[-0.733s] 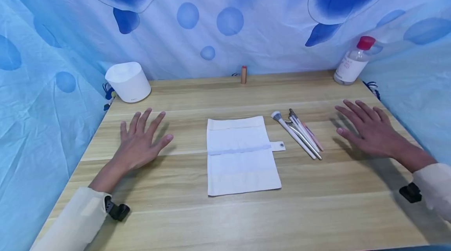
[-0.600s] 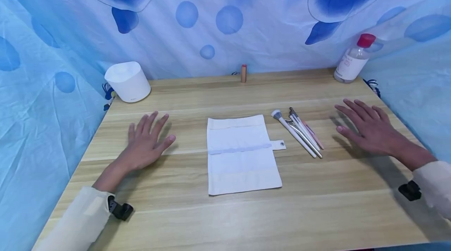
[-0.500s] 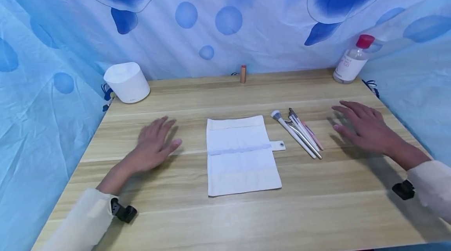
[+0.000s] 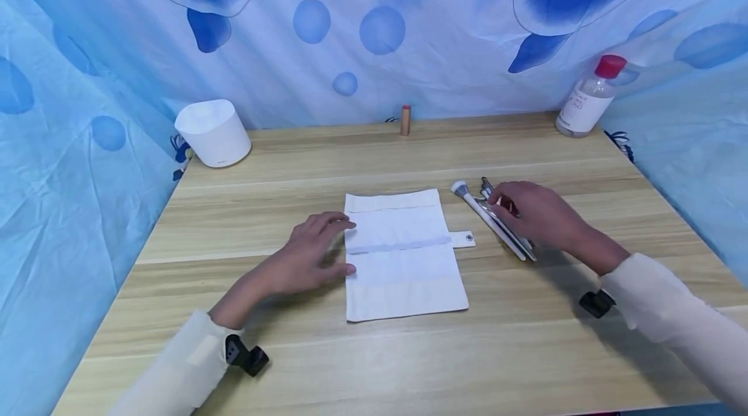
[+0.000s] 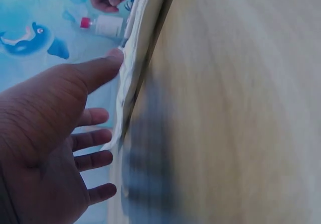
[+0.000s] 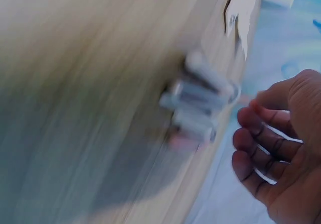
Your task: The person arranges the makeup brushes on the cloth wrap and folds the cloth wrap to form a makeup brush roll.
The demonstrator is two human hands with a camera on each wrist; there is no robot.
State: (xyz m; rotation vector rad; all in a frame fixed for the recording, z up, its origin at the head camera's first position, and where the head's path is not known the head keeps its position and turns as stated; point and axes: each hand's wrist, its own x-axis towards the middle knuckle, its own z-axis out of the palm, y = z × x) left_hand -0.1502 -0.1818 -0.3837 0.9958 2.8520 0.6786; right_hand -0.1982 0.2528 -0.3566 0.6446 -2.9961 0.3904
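Note:
A white fabric brush pouch (image 4: 403, 280) lies unfolded mid-table, its snap tab (image 4: 463, 239) pointing right. My left hand (image 4: 304, 257) is at the pouch's left edge, thumb and fingers spread around that edge; the left wrist view shows the thumb close against the cloth (image 5: 138, 48), though contact is unclear. Several makeup brushes (image 4: 491, 222) lie in a small pile right of the pouch. Over their right side hovers my right hand (image 4: 540, 218), fingers loosely curled, hiding part of the pile. In the right wrist view, the blurred brush handles (image 6: 200, 96) appear apart from the fingers.
A white rounded container (image 4: 216, 137) stands at the back left. Near the back edge is a small copper-coloured tube (image 4: 406, 121). A clear bottle with a red cap (image 4: 586, 101) stands at the back right. Blue dolphin-print fabric (image 4: 374, 65) hangs behind the table.
My left hand has moved right, up to the pouch's left edge. The right hand has come left over the brushes, its fingers curling more. Pouch and brushes lie where they were.

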